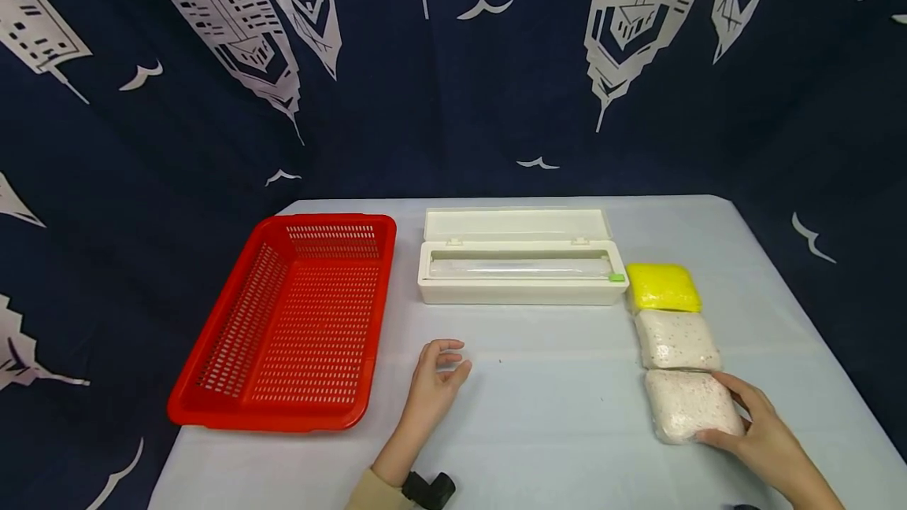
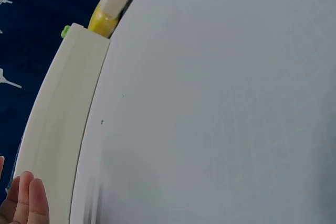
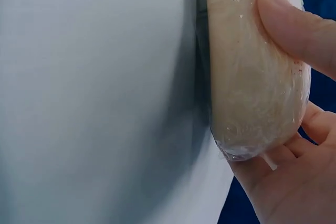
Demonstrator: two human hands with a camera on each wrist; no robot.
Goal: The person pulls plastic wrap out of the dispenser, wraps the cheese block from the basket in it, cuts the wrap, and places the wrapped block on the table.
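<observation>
My right hand [image 1: 765, 431] grips the right side of a cream, red-speckled block [image 1: 690, 406] wrapped in clear film, at the near end of a row. In the right wrist view the thumb [image 3: 294, 30] presses on the wrapped block [image 3: 252, 77] and fingers reach round its end. Directly behind it in the row are a second speckled wrapped block [image 1: 678, 339] and a wrapped yellow block [image 1: 664, 287]. My left hand [image 1: 435, 384] hovers over the middle of the table, fingers loosely bent, holding nothing. Its fingertips [image 2: 37, 198] show at the lower left of the left wrist view.
A white cling film dispenser [image 1: 520, 292] stands at the back with its lid [image 1: 517, 224] up, a film roll inside and a green slider [image 1: 616, 278] at its right end. On the left sits a red perforated basket [image 1: 368, 368]. A dark patterned cloth [image 1: 453, 101] hangs behind the table.
</observation>
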